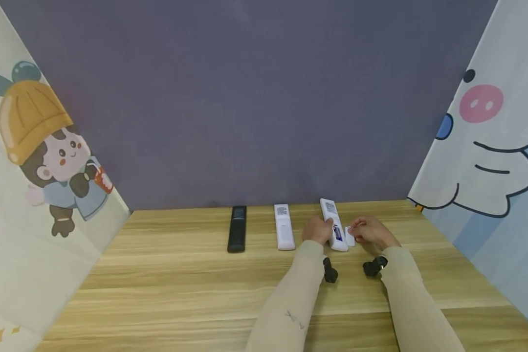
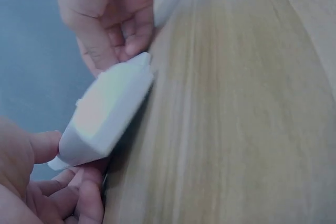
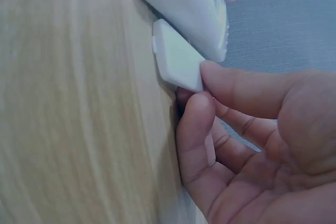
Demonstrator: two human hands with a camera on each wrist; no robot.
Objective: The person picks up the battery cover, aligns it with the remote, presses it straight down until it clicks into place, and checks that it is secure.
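Observation:
On the right part of the tabletop, a white remote control (image 1: 329, 209) lies back side up with its battery compartment uncovered. Dark blue batteries (image 1: 337, 233) show inside it. My left hand (image 1: 318, 230) grips the remote from its left side, thumb at the edge of the compartment; the left wrist view shows the white remote body (image 2: 105, 111) between thumb and fingers. Just right of the remote, my right hand (image 1: 371, 231) pinches a small white battery cover (image 1: 350, 237). In the right wrist view the cover (image 3: 178, 59) is held by one end, close over the wood beside the remote.
Left of my hands, another white remote (image 1: 284, 230) lies back side up with its cover on. A black remote (image 1: 237, 230) lies farther left. Behind the wooden table (image 1: 180, 293) stands a grey panel (image 1: 264, 107), with cartoon-printed sheets at both sides.

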